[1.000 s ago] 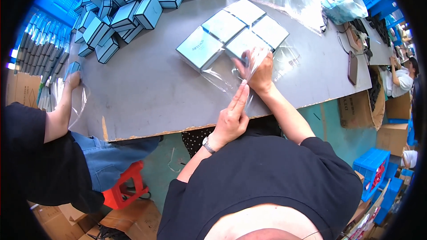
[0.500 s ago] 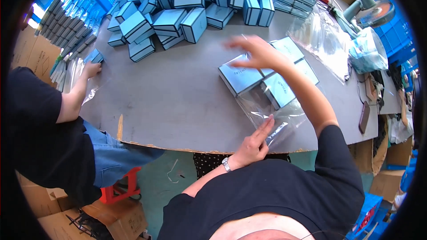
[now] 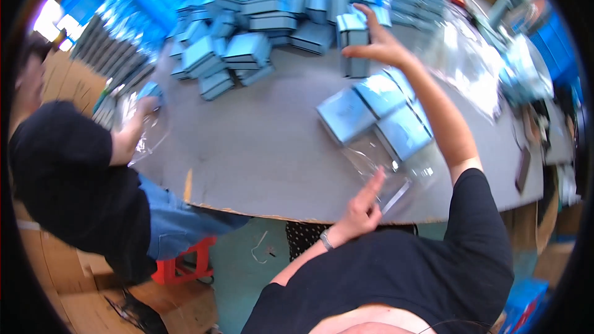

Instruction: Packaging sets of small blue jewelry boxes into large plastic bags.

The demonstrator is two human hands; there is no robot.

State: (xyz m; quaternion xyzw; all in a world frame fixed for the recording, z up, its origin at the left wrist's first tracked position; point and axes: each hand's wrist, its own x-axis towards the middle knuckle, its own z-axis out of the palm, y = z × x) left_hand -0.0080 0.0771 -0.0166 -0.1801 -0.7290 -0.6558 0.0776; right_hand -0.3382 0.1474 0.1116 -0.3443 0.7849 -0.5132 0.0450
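My right hand [image 3: 388, 48] reaches across the table with thumb and fingers spread around an upright light-blue box with dark edges [image 3: 353, 40], gripping it at the near right end of a pile of similar boxes [image 3: 247, 49]. Below that arm, several light-blue boxes [image 3: 402, 133] lie side by side, at least partly inside a clear plastic bag [image 3: 371, 156]. My left hand [image 3: 360, 211], a watch on its wrist, rests at the bag's near end with its fingers stretched out along the film. Motion blurs the picture somewhat.
At the left, a co-worker's hand [image 3: 147, 106] holds a blue box by clear film. Stacked boxes [image 3: 111, 46] stand behind that person. Clear bags [image 3: 467, 65], a fan [image 3: 531, 12] and a dark phone-like slab [image 3: 523, 170] are at the right. The table's worn edge [image 3: 278, 217] curves near me.
My right hand has moved from above the bagged boxes up to the pile and closed around an upright box. My left hand stays by the bag. The whole view has shifted slightly.
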